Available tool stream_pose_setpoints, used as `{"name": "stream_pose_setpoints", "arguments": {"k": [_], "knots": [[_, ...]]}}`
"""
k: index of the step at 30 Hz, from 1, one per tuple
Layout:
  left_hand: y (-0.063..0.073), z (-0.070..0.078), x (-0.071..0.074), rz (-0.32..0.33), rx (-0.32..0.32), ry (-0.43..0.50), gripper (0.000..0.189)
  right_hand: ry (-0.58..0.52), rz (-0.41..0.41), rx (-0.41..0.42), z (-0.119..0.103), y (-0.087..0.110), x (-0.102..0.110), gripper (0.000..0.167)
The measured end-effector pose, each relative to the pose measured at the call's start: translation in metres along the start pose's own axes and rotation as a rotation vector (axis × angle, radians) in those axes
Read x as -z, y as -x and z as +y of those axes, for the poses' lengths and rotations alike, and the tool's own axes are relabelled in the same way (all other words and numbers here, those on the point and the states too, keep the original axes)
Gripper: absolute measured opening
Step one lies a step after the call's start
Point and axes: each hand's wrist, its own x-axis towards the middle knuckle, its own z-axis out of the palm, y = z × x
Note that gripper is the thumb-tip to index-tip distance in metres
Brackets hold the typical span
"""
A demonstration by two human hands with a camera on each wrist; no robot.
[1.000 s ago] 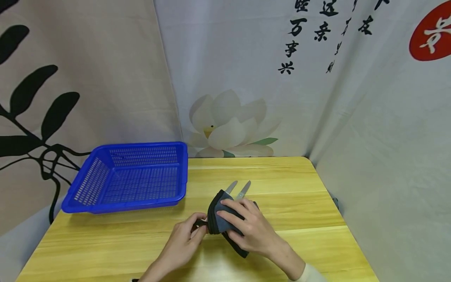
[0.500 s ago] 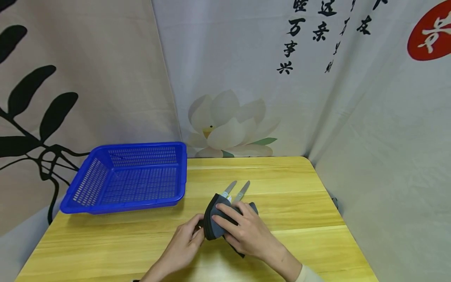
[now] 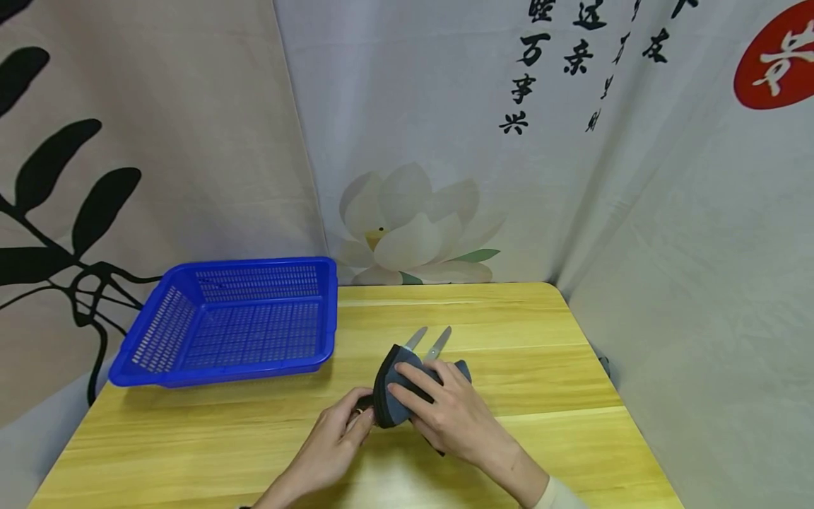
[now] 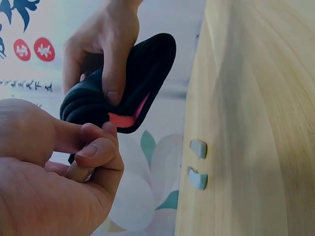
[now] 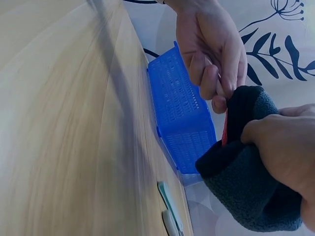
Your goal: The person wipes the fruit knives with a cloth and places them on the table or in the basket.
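Note:
My right hand [image 3: 448, 413] grips a dark blue-grey fleece piece [image 3: 396, 404] with a black edge, above the table. A pinkish-red lining [image 4: 121, 120] shows inside its fold in the left wrist view. At the left edge of the fleece, my left hand [image 3: 335, 433] has its fingers curled round a slim pale object [image 5: 218, 87]. Most of that object is hidden in the fingers, and I cannot tell its kind. Behind the fleece, two small knives lie side by side, a left knife [image 3: 416, 338] and a right knife [image 3: 439, 343], partly hidden.
A blue plastic basket [image 3: 333, 311] with lattice walls stands at the back left of the wooden table [image 3: 540, 396]. Printed cloth curtains [image 3: 420, 85] hang close behind the table and along its right side.
The fleece piece dips left and down, then comes partway back up with my right hand. Less of the black strip below it shows now. The left hand stays almost in place.

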Motion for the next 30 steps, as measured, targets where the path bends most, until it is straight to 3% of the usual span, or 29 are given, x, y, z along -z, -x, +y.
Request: {"name": "stream_pose_setpoints", "arguments": {"k": [5, 13, 19, 30], "knots": [[0.001, -0.001, 0.001, 0.007, -0.017, 0.006, 0.023, 0.022, 0.024, 0.001, 0.006, 0.001, -0.001, 0.064], [0.003, -0.002, 0.003, 0.001, 0.009, 0.021, 0.021, 0.039, 0.019, -0.006, 0.011, 0.002, 0.002, 0.061], [0.005, -0.004, 0.006, -0.008, -0.039, 0.058, 0.027, 0.045, 0.022, -0.012, 0.014, 0.003, 0.001, 0.061], [0.005, -0.004, 0.006, -0.015, -0.022, 0.017, 0.023, 0.044, 0.03, -0.035, 0.022, 0.006, 0.001, 0.059]]}}
